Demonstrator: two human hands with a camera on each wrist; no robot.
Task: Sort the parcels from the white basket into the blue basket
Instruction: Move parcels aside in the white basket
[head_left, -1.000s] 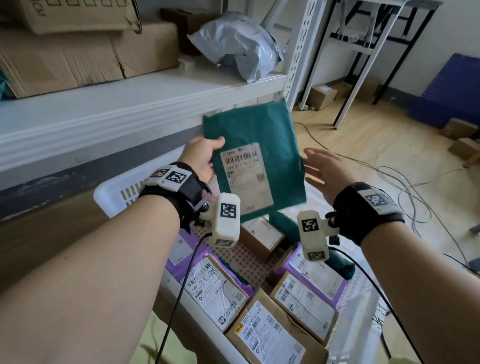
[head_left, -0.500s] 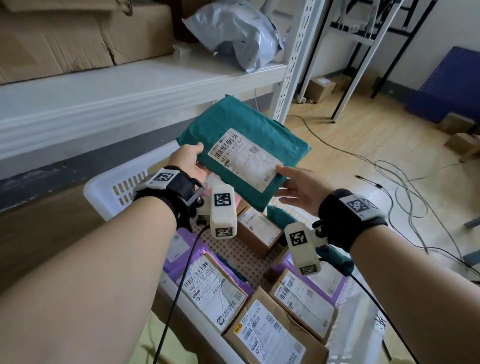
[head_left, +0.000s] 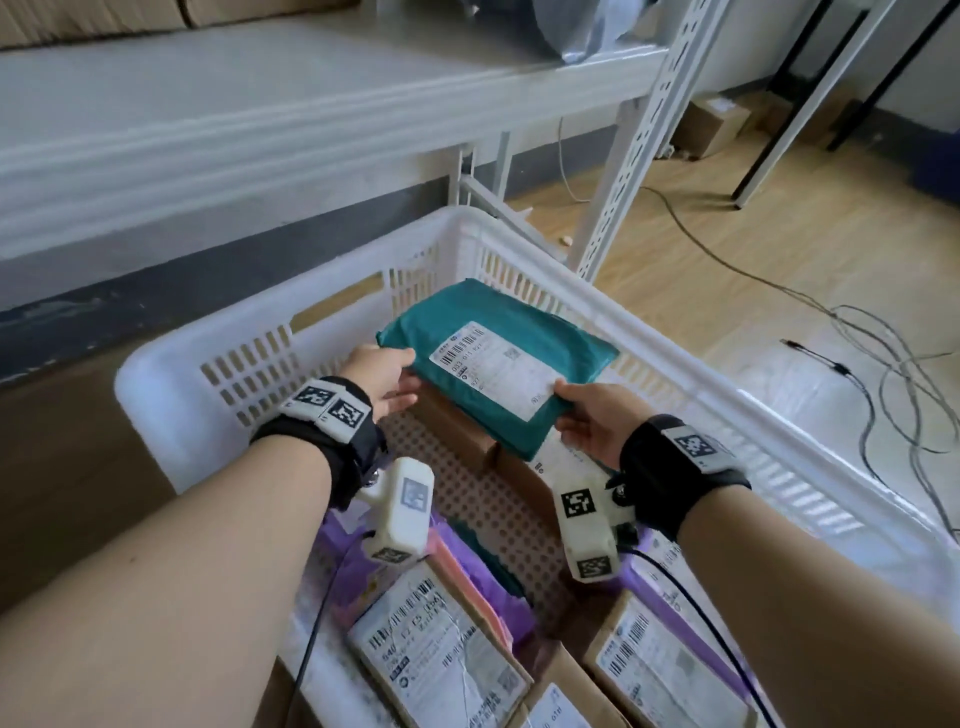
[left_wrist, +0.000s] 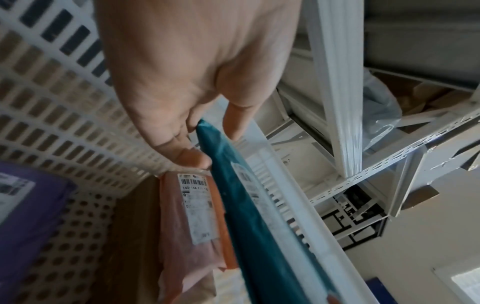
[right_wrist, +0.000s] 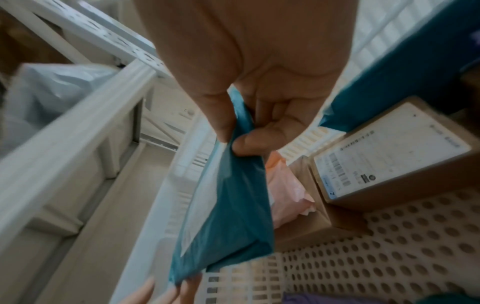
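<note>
Both hands pinched the teal parcel (head_left: 498, 364) over the white basket (head_left: 701, 384); left hand (head_left: 382, 376) gripped its left edge; right hand (head_left: 597, 426) its near corner.

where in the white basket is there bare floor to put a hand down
Bare perforated floor runs down the middle of the white basket, between the purple mailers and brown box. The near end is crowded with labelled cardboard boxes; both hands hold the teal mailer over the far end.

Wooden floor (head_left: 779, 249), cables (head_left: 883, 364), cardboard box (head_left: 711, 124)
</note>
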